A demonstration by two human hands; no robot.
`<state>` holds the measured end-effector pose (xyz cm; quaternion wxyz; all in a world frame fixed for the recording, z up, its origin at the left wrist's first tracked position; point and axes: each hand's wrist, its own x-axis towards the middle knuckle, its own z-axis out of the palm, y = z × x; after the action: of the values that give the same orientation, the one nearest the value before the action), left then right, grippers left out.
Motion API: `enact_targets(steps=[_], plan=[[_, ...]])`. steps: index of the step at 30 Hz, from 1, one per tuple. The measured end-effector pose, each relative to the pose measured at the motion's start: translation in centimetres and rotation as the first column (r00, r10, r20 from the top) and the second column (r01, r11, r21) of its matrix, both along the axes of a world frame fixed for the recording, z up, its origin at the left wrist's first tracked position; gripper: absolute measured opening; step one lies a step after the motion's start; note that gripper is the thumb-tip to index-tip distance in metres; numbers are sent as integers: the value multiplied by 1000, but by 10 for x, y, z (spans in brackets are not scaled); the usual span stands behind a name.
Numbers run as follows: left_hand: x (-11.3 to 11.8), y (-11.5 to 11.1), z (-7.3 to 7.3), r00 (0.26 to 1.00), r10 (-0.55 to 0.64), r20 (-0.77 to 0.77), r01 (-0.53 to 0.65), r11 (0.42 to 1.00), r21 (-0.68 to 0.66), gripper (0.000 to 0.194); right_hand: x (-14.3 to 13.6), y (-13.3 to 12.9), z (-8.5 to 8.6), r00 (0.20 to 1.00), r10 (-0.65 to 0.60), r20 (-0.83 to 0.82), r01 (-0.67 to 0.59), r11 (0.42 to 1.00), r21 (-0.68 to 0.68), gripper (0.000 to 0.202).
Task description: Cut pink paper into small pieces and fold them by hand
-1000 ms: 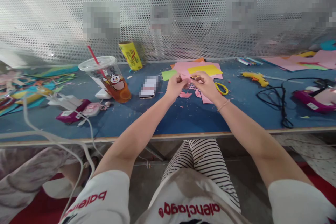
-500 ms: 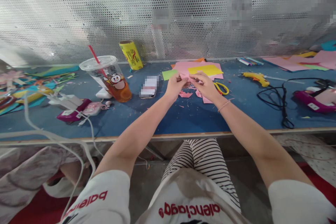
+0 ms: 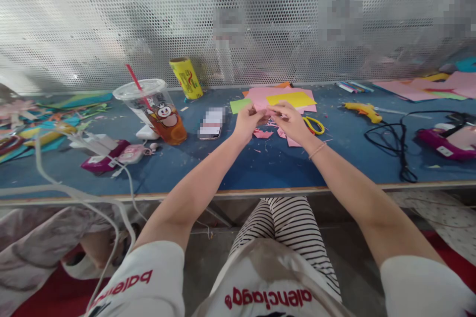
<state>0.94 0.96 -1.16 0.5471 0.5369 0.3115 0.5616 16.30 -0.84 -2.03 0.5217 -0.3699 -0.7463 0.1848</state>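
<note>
My left hand (image 3: 251, 121) and my right hand (image 3: 288, 119) meet over the blue table, fingertips pinched on a small piece of pink paper (image 3: 262, 108) that the fingers mostly cover. Behind them lies a stack of coloured sheets: pink paper (image 3: 258, 93), yellow paper (image 3: 293, 98) and a green sheet (image 3: 239, 105). Pink paper scraps (image 3: 263, 134) are scattered just below the hands. Beside my right wrist, the yellow handle of what look like scissors (image 3: 315, 126) shows; the rest is hidden.
Left of my hands are a phone (image 3: 211, 123), a drink cup with a straw (image 3: 156, 111), a yellow tube (image 3: 186, 78) and a purple power strip (image 3: 106, 157) with white cables. A yellow glue gun (image 3: 362, 111) and its black cord lie right. A perforated metal screen (image 3: 267, 59) stands behind.
The fingers have shifted only slightly around the small pink paper. Nothing else on the table has visibly moved.
</note>
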Motion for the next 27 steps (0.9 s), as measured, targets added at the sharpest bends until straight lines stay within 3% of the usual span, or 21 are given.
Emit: enact_targets(steps=[16,27], plan=[[1,2,-3,1000,-8,10,8,1000,20,19,1,7,-3,983,90,-162,-110,987,-120,24],[2,0,-2,999,-44,-8,44,999,8,23,2,5,-2,973,68,-222,-113,974,-197,25]])
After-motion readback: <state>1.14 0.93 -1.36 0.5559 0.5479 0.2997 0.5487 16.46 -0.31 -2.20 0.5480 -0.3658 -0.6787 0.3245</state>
